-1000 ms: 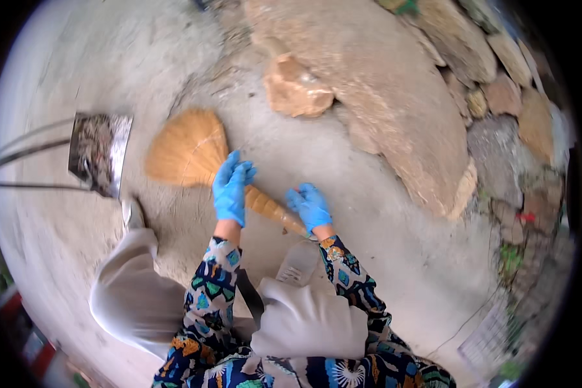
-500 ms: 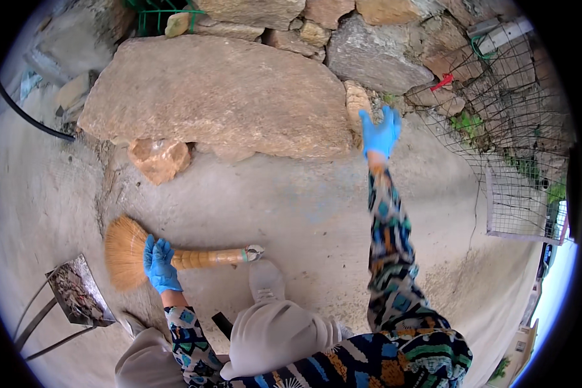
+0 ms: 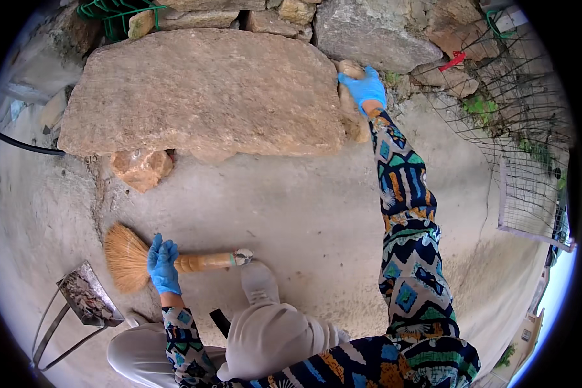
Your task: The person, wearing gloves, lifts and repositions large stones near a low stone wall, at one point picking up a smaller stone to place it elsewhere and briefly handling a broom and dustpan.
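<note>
My left hand (image 3: 165, 264), in a blue glove, is closed round a straw broom (image 3: 204, 260) where its fanned bristles meet the bound handle. The broom lies sideways low over the concrete, bristles to the left. My right arm reaches far forward. Its blue-gloved right hand (image 3: 365, 89) is on a long tan stone (image 3: 351, 116) beside the right end of a big flat stone slab (image 3: 207, 94). Thumb and fingers spread round the tan stone's upper part; some fingertips are hidden.
At lower left stands a long-handled metal dustpan (image 3: 87, 297) with debris in it. A smaller orange-brown rock (image 3: 141, 169) juts out under the slab. Wire mesh (image 3: 530, 187) leans at right by a rough stone wall (image 3: 375, 35). A black hose (image 3: 22, 143) runs at left.
My right hand has gone forward and slightly left, from spread in the air onto the tan stone. My left hand keeps the broom nearly in place.
</note>
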The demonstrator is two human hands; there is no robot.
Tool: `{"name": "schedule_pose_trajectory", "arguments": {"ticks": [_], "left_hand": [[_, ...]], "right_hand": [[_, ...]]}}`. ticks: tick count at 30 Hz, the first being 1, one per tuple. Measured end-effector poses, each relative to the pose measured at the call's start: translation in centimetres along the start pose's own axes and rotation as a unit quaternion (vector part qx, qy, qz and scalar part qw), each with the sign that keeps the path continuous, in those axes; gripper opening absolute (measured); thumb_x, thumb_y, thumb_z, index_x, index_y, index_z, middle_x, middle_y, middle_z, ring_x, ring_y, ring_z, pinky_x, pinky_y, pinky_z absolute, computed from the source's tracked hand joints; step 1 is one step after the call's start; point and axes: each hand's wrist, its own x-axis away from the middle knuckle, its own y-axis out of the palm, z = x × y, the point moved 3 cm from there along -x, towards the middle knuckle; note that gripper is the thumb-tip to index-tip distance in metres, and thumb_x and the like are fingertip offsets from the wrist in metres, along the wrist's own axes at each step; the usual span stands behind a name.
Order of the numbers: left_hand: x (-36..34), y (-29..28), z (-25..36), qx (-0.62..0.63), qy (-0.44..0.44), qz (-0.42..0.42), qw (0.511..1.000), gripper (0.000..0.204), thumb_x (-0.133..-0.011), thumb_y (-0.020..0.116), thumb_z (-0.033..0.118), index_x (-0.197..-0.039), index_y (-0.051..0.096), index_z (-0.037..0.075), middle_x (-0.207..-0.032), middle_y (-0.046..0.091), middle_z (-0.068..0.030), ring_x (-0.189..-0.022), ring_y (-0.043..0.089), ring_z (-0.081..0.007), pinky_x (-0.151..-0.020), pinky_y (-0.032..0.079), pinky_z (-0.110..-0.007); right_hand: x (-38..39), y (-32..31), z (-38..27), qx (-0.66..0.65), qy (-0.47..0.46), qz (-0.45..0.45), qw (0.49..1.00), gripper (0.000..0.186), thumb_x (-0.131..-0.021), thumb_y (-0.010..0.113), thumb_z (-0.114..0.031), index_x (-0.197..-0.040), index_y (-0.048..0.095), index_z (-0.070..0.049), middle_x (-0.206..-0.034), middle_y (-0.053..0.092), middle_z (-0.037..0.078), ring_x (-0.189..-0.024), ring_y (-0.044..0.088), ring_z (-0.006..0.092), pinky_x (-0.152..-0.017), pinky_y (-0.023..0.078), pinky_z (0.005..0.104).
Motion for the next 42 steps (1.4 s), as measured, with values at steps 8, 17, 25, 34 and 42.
{"name": "schedule_pose_trajectory", "arguments": {"ticks": [8,17,25,34,42], "left_hand": [[0.4,-2.6,-0.8,0.019,-0.006,0.045,0.999,0.031,-0.081,0.050,0.011,-0.111,0.047,0.005,-0.085,0.058,-0.0060,-0.070,0.056,-0.0138,-0.061,0.047,-0.024],[0.4,-1.8,-1.9,0.033,-0.002,0.041,0.999,0.030,-0.081,0.049,0.008,-0.110,0.048,0.005,-0.086,0.058,-0.0062,-0.071,0.056,-0.0136,-0.060,0.046,-0.023],[2.5,0.9,-0.9,-0.039,-0.022,-0.016,0.999,0.031,-0.080,0.048,0.005,-0.111,0.047,0.002,-0.086,0.057,-0.0066,-0.073,0.055,-0.0137,-0.065,0.047,-0.024],[3.0,4.5,0.1,-0.008,-0.003,-0.101,0.995,0.034,-0.081,0.048,0.006,-0.114,0.043,0.001,-0.090,0.055,-0.0085,-0.077,0.055,-0.0156,-0.069,0.046,-0.025],[9.0,11.6,-2.2,0.037,-0.005,-0.295,0.955,0.044,-0.081,0.047,0.009,-0.123,0.033,0.006,-0.104,0.049,-0.0056,-0.091,0.048,-0.0120,-0.076,0.040,-0.024]], "right_hand": [[-2.8,0.3,5.8,-0.173,-0.005,0.020,0.985,0.073,-0.070,0.051,-0.049,-0.121,0.031,0.000,-0.112,0.046,0.022,-0.103,0.045,0.0355,-0.084,0.037,0.0376],[-6.3,1.4,13.4,-0.347,0.114,0.009,0.931,0.064,-0.075,0.048,-0.047,-0.119,0.036,-0.001,-0.109,0.050,0.016,-0.096,0.050,0.0283,-0.081,0.038,0.0350],[-5.2,3.2,11.0,-0.548,0.137,-0.198,0.801,0.048,-0.068,0.065,-0.026,-0.108,0.048,-0.005,-0.100,0.056,0.010,-0.089,0.054,0.0234,-0.078,0.043,0.0350],[3.3,1.1,12.6,-0.674,0.216,-0.206,0.675,0.061,-0.073,0.060,-0.034,-0.118,0.037,0.000,-0.115,0.045,0.011,-0.104,0.044,0.0228,-0.090,0.035,0.0334],[21.5,-3.4,9.4,-0.718,0.171,-0.206,0.642,0.053,-0.077,0.051,-0.035,-0.116,0.038,-0.001,-0.114,0.045,0.014,-0.103,0.044,0.0268,-0.089,0.036,0.0387]]}}
